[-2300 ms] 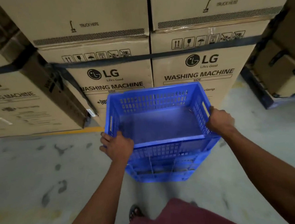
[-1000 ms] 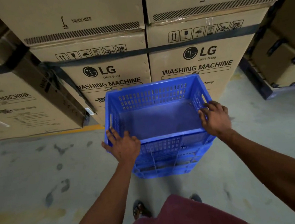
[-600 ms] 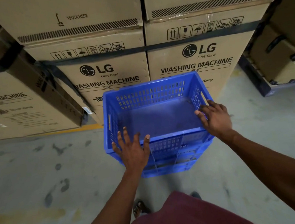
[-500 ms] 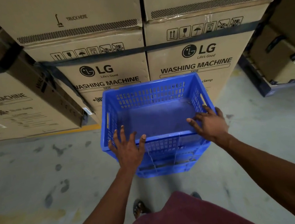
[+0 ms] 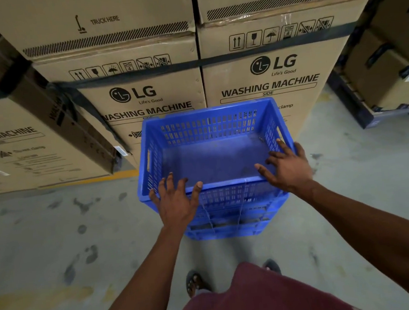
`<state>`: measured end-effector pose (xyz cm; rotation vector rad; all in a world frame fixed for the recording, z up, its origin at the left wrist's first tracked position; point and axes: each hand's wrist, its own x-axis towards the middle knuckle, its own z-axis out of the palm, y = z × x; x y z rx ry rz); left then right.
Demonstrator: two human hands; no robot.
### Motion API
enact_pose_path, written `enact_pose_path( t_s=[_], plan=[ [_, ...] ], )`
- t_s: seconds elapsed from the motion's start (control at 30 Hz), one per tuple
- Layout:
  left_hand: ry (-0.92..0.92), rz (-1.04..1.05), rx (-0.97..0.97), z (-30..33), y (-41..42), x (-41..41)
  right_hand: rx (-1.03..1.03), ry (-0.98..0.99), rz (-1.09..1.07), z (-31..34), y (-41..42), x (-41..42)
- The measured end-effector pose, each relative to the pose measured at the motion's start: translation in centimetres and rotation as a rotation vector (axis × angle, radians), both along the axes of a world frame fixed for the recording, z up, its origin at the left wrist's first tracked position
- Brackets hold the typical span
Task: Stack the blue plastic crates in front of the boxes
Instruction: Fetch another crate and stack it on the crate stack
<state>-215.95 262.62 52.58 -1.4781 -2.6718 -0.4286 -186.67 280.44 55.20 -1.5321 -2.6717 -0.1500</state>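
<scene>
- Lighting: dim and even; no glare.
- Shadows: soft, on the floor (image 5: 45, 243) toward 6 o'clock.
- Distortion: wide-angle bending at 9 and 3 o'clock edges.

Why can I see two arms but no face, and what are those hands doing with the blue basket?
The camera sits on the person's head and looks down, so you see what they see: their own arms, red shirt and sandalled feet, never their face. There is no machine here, just a person working.

The blue basket is a plastic crate, the top crate. It sits on more blue crates on the grey floor, right in front of big cardboard boxes for washing machines.

The left hand lies on the crate's near rim with fingers spread. The right hand rests open on the near right corner. Neither is gripping; the crate is empty and seems to be set down.
</scene>
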Motion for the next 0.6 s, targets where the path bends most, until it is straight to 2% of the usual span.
enact_pose_path(
  t_s=[0.17, 0.3, 0.43, 0.6],
  plan=[
    [-0.023, 0.004, -0.083, 0.5, 0.1, -0.3, 0.034, -0.03, -0.014, -0.5, -0.9, -0.4],
    [-0.014, 0.02, -0.087, 0.6, -0.1, 0.4, 0.045, 0.03, -0.069, -1.1, -2.2, -0.6],
    [-0.058, 0.004, -0.135, 1.1, 0.1, 0.4, -0.024, -0.017, -0.071, -0.9, -1.8, -0.5],
    [-0.058, -0.007, -0.125, 0.9, -0.6, 0.1, 0.017, -0.03, -0.099, -1.3, -2.4, -0.6]
  ],
)
